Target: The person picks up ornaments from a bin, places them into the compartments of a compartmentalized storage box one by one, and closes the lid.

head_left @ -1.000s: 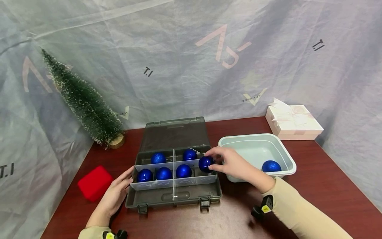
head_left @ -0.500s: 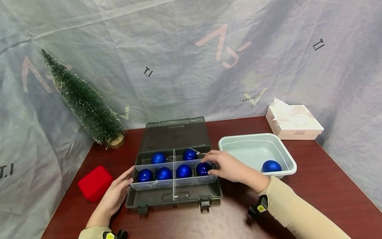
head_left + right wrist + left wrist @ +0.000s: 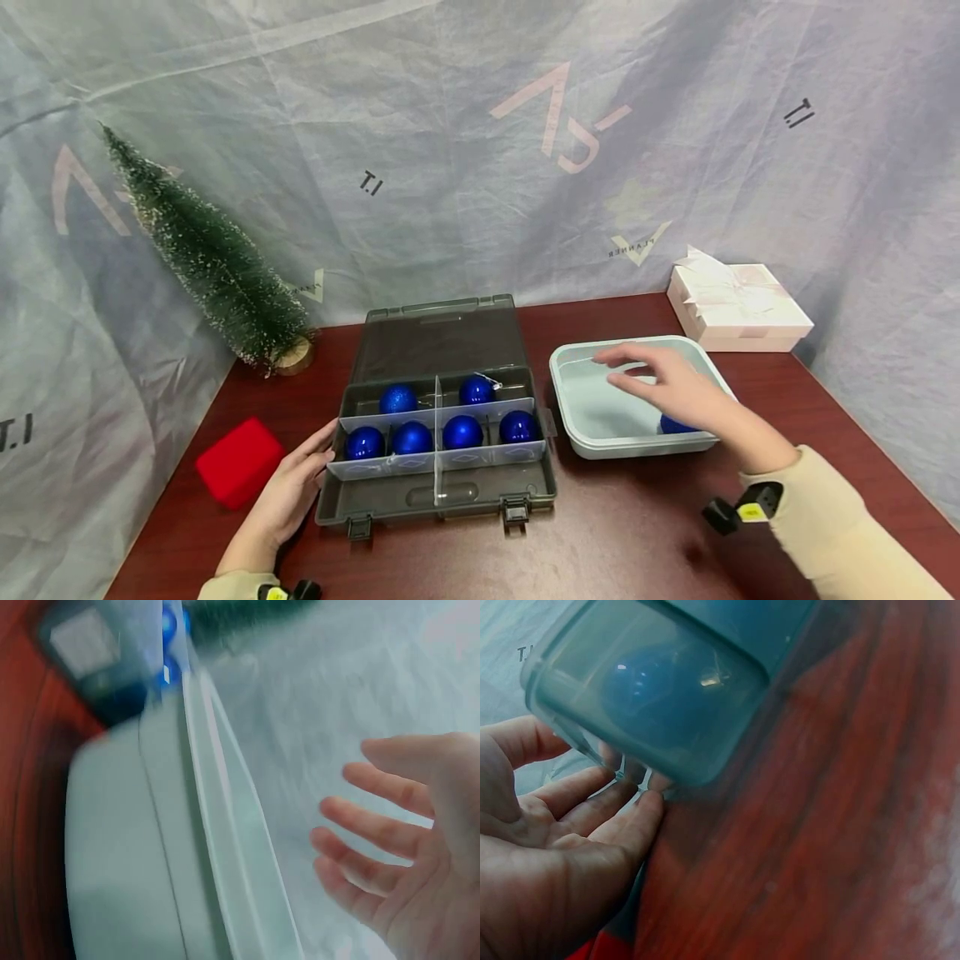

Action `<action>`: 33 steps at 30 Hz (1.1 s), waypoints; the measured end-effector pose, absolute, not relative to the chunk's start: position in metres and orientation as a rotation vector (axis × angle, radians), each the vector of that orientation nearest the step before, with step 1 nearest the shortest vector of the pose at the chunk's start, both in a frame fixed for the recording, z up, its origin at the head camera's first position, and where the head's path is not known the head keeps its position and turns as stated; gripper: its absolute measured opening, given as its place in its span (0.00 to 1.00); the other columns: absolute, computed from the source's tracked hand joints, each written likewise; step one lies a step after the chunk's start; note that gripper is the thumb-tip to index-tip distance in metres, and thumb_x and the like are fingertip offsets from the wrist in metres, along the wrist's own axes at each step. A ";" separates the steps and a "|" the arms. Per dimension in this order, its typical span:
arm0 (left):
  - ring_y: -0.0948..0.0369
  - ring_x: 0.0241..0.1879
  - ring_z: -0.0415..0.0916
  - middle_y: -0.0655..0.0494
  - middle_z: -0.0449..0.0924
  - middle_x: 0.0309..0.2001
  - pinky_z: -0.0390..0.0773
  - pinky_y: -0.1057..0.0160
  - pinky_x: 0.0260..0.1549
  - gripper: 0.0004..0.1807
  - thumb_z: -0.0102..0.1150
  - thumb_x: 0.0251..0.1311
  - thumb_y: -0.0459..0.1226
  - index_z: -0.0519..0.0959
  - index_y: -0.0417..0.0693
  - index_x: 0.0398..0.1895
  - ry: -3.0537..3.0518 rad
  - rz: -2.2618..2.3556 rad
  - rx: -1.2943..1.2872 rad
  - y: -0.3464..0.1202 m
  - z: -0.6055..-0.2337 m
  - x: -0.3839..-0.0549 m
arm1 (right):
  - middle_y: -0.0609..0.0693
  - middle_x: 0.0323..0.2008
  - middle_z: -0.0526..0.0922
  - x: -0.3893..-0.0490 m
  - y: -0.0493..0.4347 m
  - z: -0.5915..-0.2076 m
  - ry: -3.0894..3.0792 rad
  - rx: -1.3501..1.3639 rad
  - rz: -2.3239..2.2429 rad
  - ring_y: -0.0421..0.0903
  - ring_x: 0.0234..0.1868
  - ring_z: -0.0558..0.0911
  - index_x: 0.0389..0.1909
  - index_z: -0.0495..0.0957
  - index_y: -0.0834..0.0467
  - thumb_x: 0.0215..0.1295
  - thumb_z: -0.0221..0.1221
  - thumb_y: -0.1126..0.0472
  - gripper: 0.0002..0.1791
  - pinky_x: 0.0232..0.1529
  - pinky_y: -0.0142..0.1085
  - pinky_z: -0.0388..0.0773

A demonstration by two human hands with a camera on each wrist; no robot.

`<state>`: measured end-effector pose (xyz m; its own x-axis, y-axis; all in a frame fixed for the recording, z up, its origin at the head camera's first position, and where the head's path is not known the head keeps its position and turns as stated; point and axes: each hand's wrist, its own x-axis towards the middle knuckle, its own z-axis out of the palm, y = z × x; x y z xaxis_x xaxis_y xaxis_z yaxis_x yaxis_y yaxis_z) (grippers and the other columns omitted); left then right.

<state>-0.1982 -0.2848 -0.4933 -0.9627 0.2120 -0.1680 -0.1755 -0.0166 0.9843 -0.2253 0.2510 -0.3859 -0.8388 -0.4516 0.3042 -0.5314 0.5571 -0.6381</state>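
A dark translucent compartment box (image 3: 382, 493) stands with its lid laid back. Two blue baubles lie in its back row, including a glittery bauble (image 3: 397, 399). Several more fill the middle row, with a shiny bauble (image 3: 519, 427) at its right end; the front row holds none. My left hand (image 3: 288, 487) rests its fingers against the box's left end, also close up in the left wrist view. Over the pale basin (image 3: 596, 425) hovers my right hand (image 3: 671, 385), fingers spread, holding nothing. A blue bauble (image 3: 675, 425) lies in the basin, partly hidden by that hand.
A red cube (image 3: 240, 462) sits left of my left hand. A small frosted tree (image 3: 213, 258) leans at the back left. Behind the basin at the right stands a white gift box (image 3: 738, 304). A grey cloth (image 3: 450, 167) hangs behind the table.
My right hand lowered a shiny bauble into the middle row's right end, let it go, and moved right over the basin. The left hand has stayed at the box.
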 end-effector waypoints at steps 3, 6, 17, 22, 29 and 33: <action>0.63 0.73 0.53 0.46 0.42 0.81 0.66 0.76 0.55 0.35 0.46 0.77 0.36 0.49 0.41 0.82 1.987 2.058 0.030 -0.286 -0.493 -0.197 | 0.49 0.54 0.84 -0.224 0.277 -0.387 -2.788 0.778 1.044 0.54 0.55 0.82 0.57 0.83 0.56 0.72 0.62 0.61 0.15 0.53 0.53 0.80; 0.50 0.78 0.40 0.46 0.41 0.81 0.65 0.76 0.54 0.35 0.46 0.77 0.36 0.48 0.41 0.82 1.969 2.061 0.017 -0.288 -0.492 -0.196 | 0.51 0.56 0.83 -0.223 0.297 -0.389 -2.913 0.718 0.944 0.58 0.56 0.81 0.59 0.82 0.56 0.72 0.63 0.58 0.17 0.54 0.57 0.78; 0.45 0.79 0.34 0.45 0.39 0.81 0.48 0.49 0.71 0.36 0.46 0.76 0.35 0.46 0.40 0.82 1.965 2.063 0.009 -0.290 -0.491 -0.195 | 0.56 0.47 0.85 -0.219 0.302 -0.397 -3.151 0.677 0.697 0.55 0.48 0.83 0.53 0.82 0.63 0.67 0.67 0.57 0.19 0.49 0.53 0.79; 0.62 0.75 0.50 0.45 0.40 0.81 0.64 0.72 0.58 0.36 0.46 0.77 0.36 0.48 0.41 0.82 1.980 2.056 0.023 -0.289 -0.493 -0.195 | 0.57 0.46 0.85 -0.220 0.300 -0.403 -3.238 0.671 0.689 0.51 0.44 0.83 0.54 0.81 0.65 0.64 0.69 0.57 0.21 0.48 0.52 0.80; 0.81 0.60 0.65 0.41 0.42 0.80 0.68 0.74 0.55 0.35 0.47 0.77 0.35 0.49 0.40 0.82 1.973 2.075 0.055 -0.287 -0.495 -0.198 | 0.57 0.46 0.85 -0.219 0.304 -0.403 -3.269 0.649 0.710 0.52 0.45 0.82 0.54 0.81 0.63 0.61 0.71 0.59 0.22 0.47 0.52 0.79; 0.80 0.61 0.65 0.42 0.43 0.80 0.68 0.74 0.56 0.35 0.46 0.77 0.35 0.49 0.40 0.82 1.971 2.072 0.065 -0.286 -0.494 -0.199 | 0.56 0.45 0.85 -0.219 0.307 -0.403 -3.283 0.625 0.730 0.52 0.44 0.82 0.51 0.82 0.63 0.59 0.70 0.62 0.20 0.46 0.51 0.79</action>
<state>-0.1989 -0.2861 -0.4940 -0.9598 0.2315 -0.1587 -0.1700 -0.0296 0.9850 -0.2193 0.3070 -0.4027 -0.8957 -0.4030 -0.1881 -0.2852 0.8451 -0.4522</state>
